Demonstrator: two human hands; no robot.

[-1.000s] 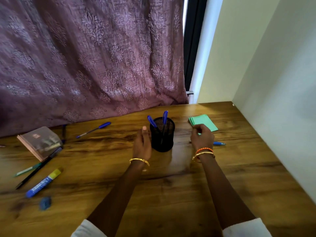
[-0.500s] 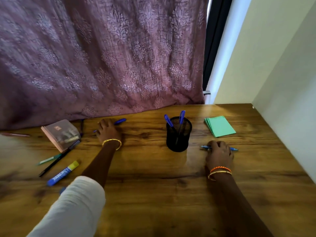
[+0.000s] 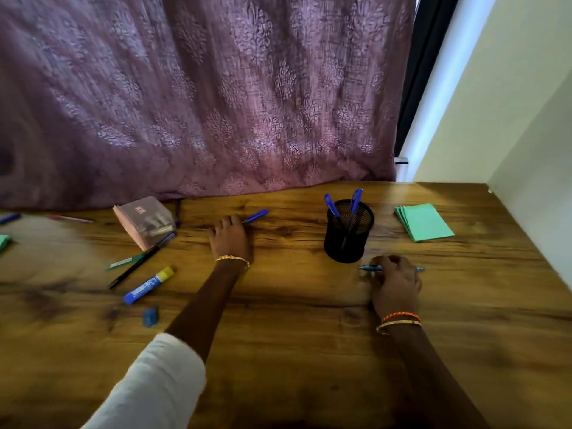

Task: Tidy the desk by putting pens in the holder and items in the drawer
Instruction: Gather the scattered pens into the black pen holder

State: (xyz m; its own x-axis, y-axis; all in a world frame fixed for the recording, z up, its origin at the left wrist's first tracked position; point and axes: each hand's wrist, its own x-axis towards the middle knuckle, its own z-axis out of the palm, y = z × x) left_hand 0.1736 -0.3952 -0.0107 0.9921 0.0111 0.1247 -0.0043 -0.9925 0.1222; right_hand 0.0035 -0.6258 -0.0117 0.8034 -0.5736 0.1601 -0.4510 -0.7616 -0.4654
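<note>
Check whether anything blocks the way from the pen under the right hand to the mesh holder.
Nothing visible does. The right hand rests on a blue pen lying on the desk just in front of the black mesh holder. The holder's mouth is open, with only two blue pens standing inside, leaving room.

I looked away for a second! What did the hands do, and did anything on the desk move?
The left hand left the black pen holder and reached out to the blue pen near the curtain. The right hand dropped from the green notes onto the blue pen lying by the holder. The holder with its two pens, the notes and the other things stayed put.
</note>
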